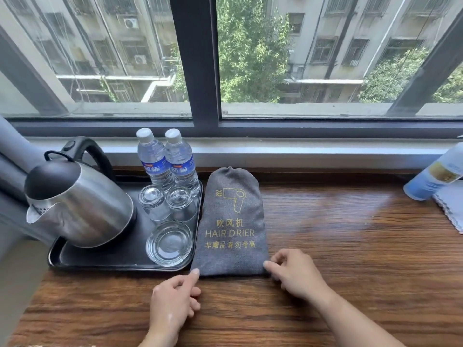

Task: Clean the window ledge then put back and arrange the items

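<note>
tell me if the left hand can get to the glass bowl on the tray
Probably yes. The left hand sits just in front of the glass bowl, forefinger on the hair drier bag; only the low rim of the tray lies between.

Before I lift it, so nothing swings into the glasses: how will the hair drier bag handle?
The bag is soft cloth, so it will probably sag, not stay stiff. It bulges near its gathered top, so weight likely sits there. It should slide easily on the smooth ledge.
</note>
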{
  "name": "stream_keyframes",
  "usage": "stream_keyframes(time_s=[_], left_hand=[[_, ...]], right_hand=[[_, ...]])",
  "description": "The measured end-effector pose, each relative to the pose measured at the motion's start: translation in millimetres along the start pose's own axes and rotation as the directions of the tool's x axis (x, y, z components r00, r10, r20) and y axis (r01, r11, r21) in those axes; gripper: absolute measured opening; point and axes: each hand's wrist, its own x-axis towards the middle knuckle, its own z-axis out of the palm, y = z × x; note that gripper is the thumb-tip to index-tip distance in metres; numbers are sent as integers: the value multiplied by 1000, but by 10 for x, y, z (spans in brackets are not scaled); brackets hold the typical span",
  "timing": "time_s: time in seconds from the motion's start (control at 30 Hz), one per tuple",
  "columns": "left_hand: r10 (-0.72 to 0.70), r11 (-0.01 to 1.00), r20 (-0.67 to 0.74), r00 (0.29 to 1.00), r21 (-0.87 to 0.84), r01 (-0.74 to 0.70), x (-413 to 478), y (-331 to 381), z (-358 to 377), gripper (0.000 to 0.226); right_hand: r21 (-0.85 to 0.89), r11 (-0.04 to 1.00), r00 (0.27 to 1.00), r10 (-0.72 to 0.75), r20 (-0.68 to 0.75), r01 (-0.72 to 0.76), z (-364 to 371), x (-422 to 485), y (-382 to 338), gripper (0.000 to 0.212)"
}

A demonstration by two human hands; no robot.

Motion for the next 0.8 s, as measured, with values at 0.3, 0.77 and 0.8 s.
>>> stream_keyframes(time_s=[0.3, 0.77, 0.8], left_hand=[[-265, 915, 68, 962, -296, 274, 49, 93, 58, 22], [-248, 927, 111, 963, -260, 268, -40, 104, -54, 26], [-242, 935, 103, 965, -242, 261, -80, 117, -61, 27]], right_hand=[[114, 989, 995, 101, -5, -100, 16, -49, -9, 27], [-56, 998, 993, 8, -115, -14, 88, -255, -15, 15], [-103, 995, 992, -31, -121, 18, 78, -307, 14, 14]])
